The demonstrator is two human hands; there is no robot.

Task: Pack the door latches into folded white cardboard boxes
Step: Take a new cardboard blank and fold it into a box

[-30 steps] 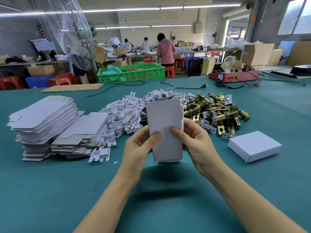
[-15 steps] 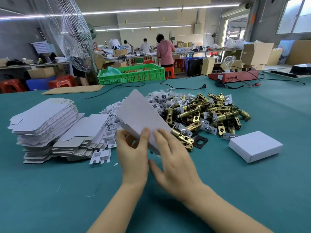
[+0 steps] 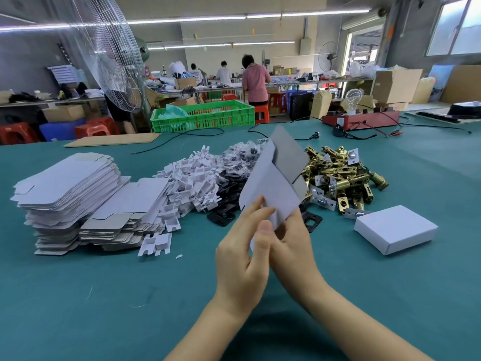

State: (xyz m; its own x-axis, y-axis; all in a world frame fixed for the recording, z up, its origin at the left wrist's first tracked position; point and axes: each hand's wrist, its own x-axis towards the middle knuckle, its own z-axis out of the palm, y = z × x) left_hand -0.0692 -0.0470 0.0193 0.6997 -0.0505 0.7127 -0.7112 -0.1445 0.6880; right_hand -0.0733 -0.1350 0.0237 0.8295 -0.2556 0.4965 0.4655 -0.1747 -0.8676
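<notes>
box blank (image 3: 273,183) is now tilting toward 1 o'clock, flap opening; left hand (image 3: 242,256) and right hand (image 3: 291,246) are both pinching its lower edge.

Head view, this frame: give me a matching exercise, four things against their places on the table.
Things:
1. flat blanks
2. latches
3. closed box
4. box blank

Places:
A. held up in both hands
B. stacked at the table's left
C. alone on the cloth at the right, nearer than the brass pile
D. heaped right of centre, behind the held card

Pairs: 1-B, 2-D, 3-C, 4-A. The left hand and right hand both hold the box blank.
</notes>
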